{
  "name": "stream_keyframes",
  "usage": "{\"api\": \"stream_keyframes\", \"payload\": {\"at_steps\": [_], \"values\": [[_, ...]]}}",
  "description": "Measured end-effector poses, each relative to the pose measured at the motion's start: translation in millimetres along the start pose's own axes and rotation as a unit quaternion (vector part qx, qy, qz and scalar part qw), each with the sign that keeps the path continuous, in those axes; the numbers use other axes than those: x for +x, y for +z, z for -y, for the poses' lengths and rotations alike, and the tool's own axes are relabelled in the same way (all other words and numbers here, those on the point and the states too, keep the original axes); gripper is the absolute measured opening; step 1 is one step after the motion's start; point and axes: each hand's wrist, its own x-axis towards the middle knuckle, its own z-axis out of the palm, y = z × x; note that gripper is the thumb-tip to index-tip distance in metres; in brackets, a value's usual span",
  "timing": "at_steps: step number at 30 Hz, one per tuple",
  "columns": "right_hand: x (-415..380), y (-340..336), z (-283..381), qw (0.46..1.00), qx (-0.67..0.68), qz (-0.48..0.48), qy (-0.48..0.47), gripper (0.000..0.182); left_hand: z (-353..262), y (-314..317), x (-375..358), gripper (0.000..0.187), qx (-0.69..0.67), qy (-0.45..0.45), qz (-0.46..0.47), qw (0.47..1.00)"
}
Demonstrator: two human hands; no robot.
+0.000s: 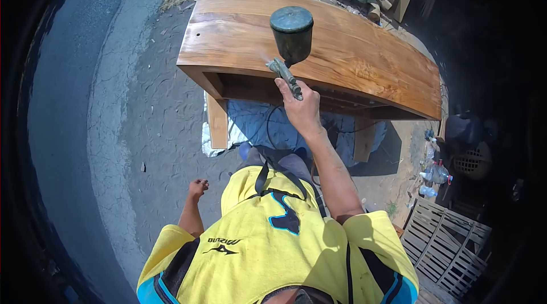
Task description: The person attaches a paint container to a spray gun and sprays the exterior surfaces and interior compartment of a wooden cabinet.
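My right hand (300,107) grips a spray gun (286,73) with a dark round cup (292,32) on top. The nozzle points left over the glossy wooden table top (364,59), near its front edge, and a faint mist shows at the tip. My left hand (197,188) hangs low at my side with its fingers curled and nothing in it, over the cracked ground. A thin hose runs down from the gun toward my body. I wear a yellow shirt.
A white cloth (250,124) lies under the table. Cracked dirt ground (148,133) and a paved strip lie to the left. Plastic bottles (436,176), a wooden pallet (447,244) and dark clutter sit at the right. Scrap wood and bags lie beyond the table.
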Motion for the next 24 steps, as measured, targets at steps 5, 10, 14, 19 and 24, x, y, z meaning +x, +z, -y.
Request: {"api": "stream_keyframes", "payload": {"at_steps": [5, 10, 14, 19, 24], "values": [[19.9, 74.6, 40.3, 0.998, -0.010, 0.046, -0.040, 0.057, 20.7, -6.9, -2.9, 0.014, -0.034, -0.010, -0.010, 0.999], [37.8, 124.3, 66.9, 0.991, 0.048, 0.100, -0.072, 0.066, 27.3, 13.9, -12.3, 0.016, -0.038, -0.032, 0.015, 0.999], [40.9, 116.7, 59.6, 0.995, 0.043, 0.072, -0.057, 0.062, 24.3, 21.9, -8.6, 0.018, 0.004, -0.022, 0.058, 0.998], [21.1, 26.3, 16.8, 1.000, -0.006, -0.001, -0.012, 0.057, 15.9, 18.9, -5.3, 0.022, 0.002, -0.021, 0.061, 0.998], [1.1, -81.6, -39.7, 0.995, -0.033, -0.070, 0.061, 0.050, -6.5, 25.3, -0.1, 0.022, 0.065, -0.026, 0.047, 0.996]]}}
